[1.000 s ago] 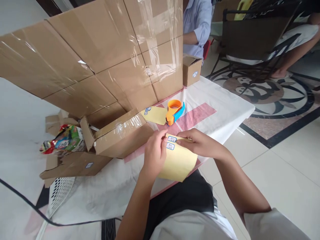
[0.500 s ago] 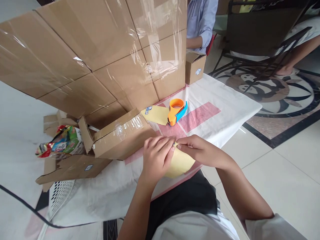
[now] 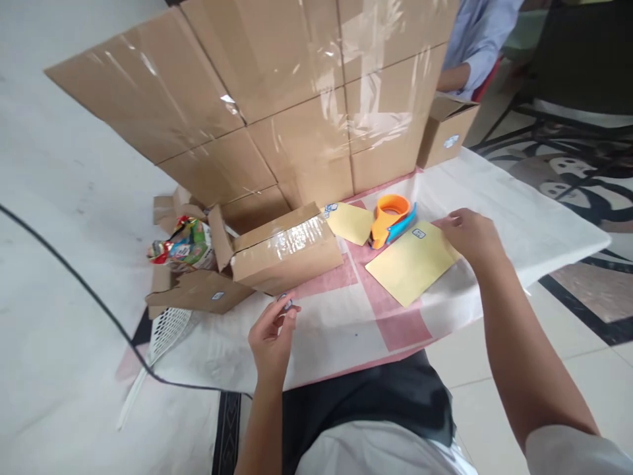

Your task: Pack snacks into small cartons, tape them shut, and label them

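An open cardboard carton [image 3: 198,290] is spreading its flaps at the left of the table, and a glossy, colourful packet [image 3: 185,247] is resting among them; how deep it is sitting cannot be told. Just to its right, a long cardboard box [image 3: 289,260] is lying with clear tape shining along its side, its contents not showing. At the far right, a small cardboard box [image 3: 448,135] is standing with a label on its face and a dark gap along its top; the inside is staying hidden. Behind these, a tall cardboard wall [image 3: 297,135] is rising, crossed by straight seams and wrinkled, reflective tape.

The left hand [image 3: 271,330] is pinching a small blue-edged sticker [image 3: 285,302] at its fingertips, above the near part of the table. The right hand [image 3: 472,237] is touching the far right edge of a smooth yellow sheet [image 3: 413,267]; whether it is gripping or only resting cannot be told. The sheet is lying flat at the right, carrying one sticker [image 3: 419,233]. Just beyond it, a ring-shaped orange and blue tape dispenser [image 3: 390,218] is lying beside another yellow piece [image 3: 351,222]. A creased white and pinkish-red cloth [image 3: 326,330] is covering the table.
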{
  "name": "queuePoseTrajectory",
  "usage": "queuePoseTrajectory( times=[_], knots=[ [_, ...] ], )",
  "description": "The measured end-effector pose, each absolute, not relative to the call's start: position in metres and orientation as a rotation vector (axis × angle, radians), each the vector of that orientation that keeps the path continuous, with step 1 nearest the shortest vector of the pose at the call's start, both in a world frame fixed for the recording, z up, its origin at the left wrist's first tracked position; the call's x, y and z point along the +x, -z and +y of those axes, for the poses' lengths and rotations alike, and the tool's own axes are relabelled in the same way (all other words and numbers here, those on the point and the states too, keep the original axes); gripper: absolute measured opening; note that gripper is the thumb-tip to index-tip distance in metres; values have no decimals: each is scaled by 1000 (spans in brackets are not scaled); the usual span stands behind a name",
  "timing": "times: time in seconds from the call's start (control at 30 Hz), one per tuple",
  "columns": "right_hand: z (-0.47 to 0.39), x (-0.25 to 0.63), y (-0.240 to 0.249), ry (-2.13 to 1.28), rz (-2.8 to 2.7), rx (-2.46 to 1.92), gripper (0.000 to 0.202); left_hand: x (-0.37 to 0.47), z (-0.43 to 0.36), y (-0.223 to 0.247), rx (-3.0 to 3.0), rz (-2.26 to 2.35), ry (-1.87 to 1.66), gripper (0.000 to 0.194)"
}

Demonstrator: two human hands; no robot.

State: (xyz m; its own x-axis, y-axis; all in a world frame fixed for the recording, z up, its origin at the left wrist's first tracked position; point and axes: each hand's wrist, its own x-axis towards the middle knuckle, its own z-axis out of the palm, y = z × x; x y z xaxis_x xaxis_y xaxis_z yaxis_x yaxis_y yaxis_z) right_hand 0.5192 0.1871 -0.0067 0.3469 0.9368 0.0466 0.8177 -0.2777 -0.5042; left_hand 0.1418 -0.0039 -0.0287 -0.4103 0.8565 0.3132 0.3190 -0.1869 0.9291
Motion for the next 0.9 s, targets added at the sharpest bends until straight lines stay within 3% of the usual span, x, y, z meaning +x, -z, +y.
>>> queuePoseTrajectory(
  times=[0.13, 0.27, 0.4, 0.67, 0.9],
  knots=[
    [170, 497, 24, -111, -1408, -2112, 44, 97, -25, 32, 1197, 1814, -1703, 27],
    [161, 490, 46, -192, -1278, -2025, 43, 49, -20, 27, 980, 2010, -1847, 48],
    [165, 491, 56, -168, -1233, -2017, 38, 14, -5, 26, 1029, 2212, -1770, 35],
    [166, 494, 64, -130, -1295, -2005, 32, -5, 28, 51, 898, 2714, -1704, 37],
    [163, 491, 60, -137, -1470, -2174, 53, 13, 19, 48, 828, 2858, -1679, 54]
  ],
)
